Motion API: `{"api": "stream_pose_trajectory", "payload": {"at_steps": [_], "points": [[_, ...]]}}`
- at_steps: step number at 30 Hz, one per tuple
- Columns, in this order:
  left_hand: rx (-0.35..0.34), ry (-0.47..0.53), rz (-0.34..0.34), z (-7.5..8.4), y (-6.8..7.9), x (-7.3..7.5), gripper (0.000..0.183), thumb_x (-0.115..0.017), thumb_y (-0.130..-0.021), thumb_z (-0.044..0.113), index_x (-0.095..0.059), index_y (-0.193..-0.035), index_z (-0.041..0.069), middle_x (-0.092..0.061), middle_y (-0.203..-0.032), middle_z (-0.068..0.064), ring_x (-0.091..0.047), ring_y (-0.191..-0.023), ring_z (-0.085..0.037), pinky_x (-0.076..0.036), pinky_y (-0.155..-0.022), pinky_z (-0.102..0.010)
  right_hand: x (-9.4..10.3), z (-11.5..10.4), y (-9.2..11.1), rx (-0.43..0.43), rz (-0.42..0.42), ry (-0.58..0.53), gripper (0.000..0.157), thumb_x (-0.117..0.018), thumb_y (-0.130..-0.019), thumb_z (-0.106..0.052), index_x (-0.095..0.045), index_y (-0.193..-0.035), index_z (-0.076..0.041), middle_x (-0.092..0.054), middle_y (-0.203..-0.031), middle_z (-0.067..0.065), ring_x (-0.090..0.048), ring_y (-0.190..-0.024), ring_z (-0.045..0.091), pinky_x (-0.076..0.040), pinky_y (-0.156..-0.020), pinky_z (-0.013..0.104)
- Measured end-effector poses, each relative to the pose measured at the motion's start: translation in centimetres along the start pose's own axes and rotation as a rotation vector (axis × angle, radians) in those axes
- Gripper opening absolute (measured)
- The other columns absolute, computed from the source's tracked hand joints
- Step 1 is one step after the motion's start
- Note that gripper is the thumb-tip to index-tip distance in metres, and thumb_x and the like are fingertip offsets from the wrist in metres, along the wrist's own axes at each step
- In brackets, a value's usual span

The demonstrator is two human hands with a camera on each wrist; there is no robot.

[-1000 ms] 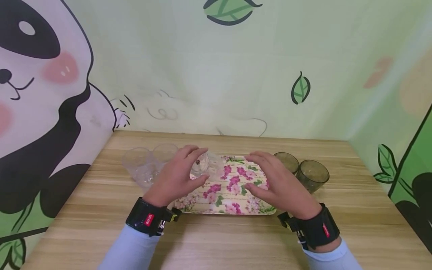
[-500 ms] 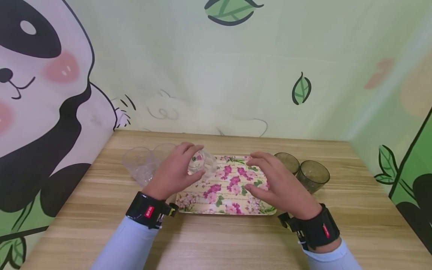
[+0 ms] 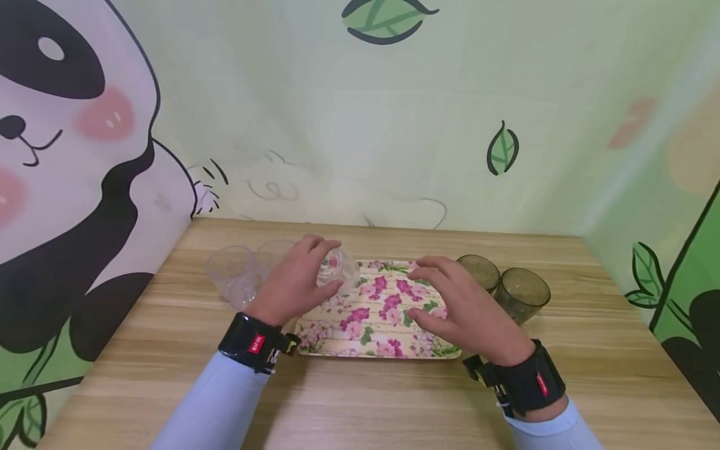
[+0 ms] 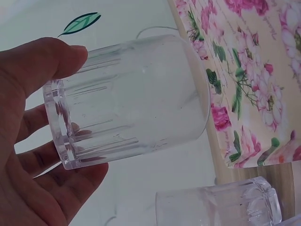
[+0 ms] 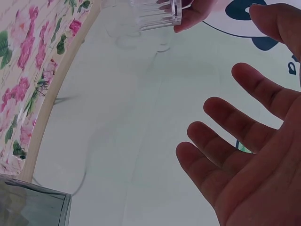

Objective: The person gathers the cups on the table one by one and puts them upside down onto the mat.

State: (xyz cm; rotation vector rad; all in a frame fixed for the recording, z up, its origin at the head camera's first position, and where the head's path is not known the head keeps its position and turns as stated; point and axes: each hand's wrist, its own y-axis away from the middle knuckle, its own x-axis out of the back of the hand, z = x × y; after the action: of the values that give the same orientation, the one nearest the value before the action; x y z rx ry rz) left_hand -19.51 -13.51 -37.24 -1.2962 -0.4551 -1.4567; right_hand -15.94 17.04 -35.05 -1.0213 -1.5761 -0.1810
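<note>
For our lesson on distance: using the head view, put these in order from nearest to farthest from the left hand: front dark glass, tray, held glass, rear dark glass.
1. Held glass: in the left hand.
2. Tray: centre, just right of that hand.
3. Rear dark glass: right of the tray.
4. Front dark glass: farther right.

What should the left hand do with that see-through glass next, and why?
Probably ease the clear glass gently down until its rim sits on the flowery tray: the left hand grips it by its base, rim facing the tray. I can't tell whether they touch.
</note>
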Motion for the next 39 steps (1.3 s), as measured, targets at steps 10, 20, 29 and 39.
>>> {"api": "stream_pose_trajectory", "payload": {"at_steps": [10,20,29,39], "points": [[0.045,0.002,-0.03,-0.3,-0.5,-0.6,0.071,-0.077,-0.086,0.033,-0.047,-0.147,0.011,-0.056,-0.135,-0.017,-0.06,-0.114,-0.029,-0.062,-0.094,-0.047,-0.1,-0.1,0.1,-0.018,-0.024,-0.007,0.048,-0.074,-0.089,-0.034,-0.058,-0.13,-0.016,-0.052,-0.146,0.016,-0.048,-0.135,0.033,-0.054,-0.104,0.058],[0.075,-0.007,-0.049,-0.8,-0.9,-0.9,0.07,-0.076,-0.087,0.033,-0.048,-0.146,0.009,-0.055,-0.136,-0.02,-0.06,-0.116,-0.032,-0.061,-0.096,-0.049,-0.3,-0.1,-0.1,-0.027,-0.042,-0.006,0.045,-0.073,-0.09,-0.036,-0.06,-0.129,-0.019,-0.051,-0.148,0.015,-0.048,-0.135,0.034,-0.054,-0.103,0.058],[0.089,-0.004,-0.069,-1.1,-1.4,-1.4,0.069,-0.077,-0.086,0.034,-0.05,-0.144,0.009,-0.055,-0.136,-0.02,-0.059,-0.116,-0.032,-0.061,-0.097,-0.05,-0.4,-0.1,-0.1,-0.024,-0.046,-0.002,0.043,-0.073,-0.09,-0.036,-0.061,-0.128,-0.019,-0.052,-0.147,0.016,-0.049,-0.134,0.034,-0.055,-0.102,0.057],[0.115,0.016,-0.086,-2.0,-2.1,-1.8,0.068,-0.077,-0.086,0.034,-0.049,-0.143,0.009,-0.054,-0.135,-0.019,-0.059,-0.116,-0.032,-0.061,-0.096,-0.05,-0.6,-0.2,-0.2,0.001,-0.05,0.003,0.046,-0.073,-0.091,-0.036,-0.06,-0.129,-0.013,-0.051,-0.149,0.018,-0.048,-0.136,0.035,-0.055,-0.102,0.056]]}}
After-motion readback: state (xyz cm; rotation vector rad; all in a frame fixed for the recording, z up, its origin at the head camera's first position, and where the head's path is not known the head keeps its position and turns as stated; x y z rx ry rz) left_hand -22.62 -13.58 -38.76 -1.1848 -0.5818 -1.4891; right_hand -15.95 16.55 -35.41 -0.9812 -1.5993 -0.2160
